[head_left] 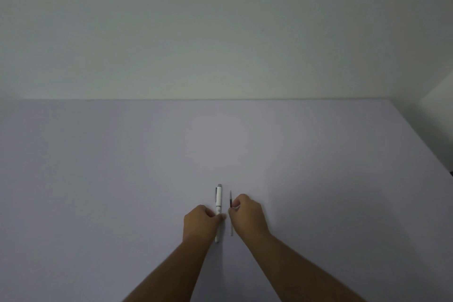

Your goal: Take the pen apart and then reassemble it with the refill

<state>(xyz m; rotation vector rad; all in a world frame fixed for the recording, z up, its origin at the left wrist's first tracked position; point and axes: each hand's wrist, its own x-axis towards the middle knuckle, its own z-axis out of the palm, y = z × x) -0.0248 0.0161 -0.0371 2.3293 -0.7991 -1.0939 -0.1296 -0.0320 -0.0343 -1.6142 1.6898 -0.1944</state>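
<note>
Both forearms reach in from the bottom edge, angled toward each other, and the two hands meet low in the middle of the pale lilac bench (122,167). The left hand (199,222) is curled knuckles-up, its fingers pinched closed on the white pen (219,200) about midway along the barrel. The pen points straight away from the person — capped end with its clip far, the tip poking out near the wrist. Whether it rests on the bench or is lifted just off it, I cannot tell.

Just beside it, the right hand (247,213) is also closed, thumb and forefinger nipped on the thin refill (230,200). That refill runs parallel to the pen, close but not touching — dark upper end above the fingers, a pale length showing below them. Behind the bench stands a plain white wall (220,32).
</note>
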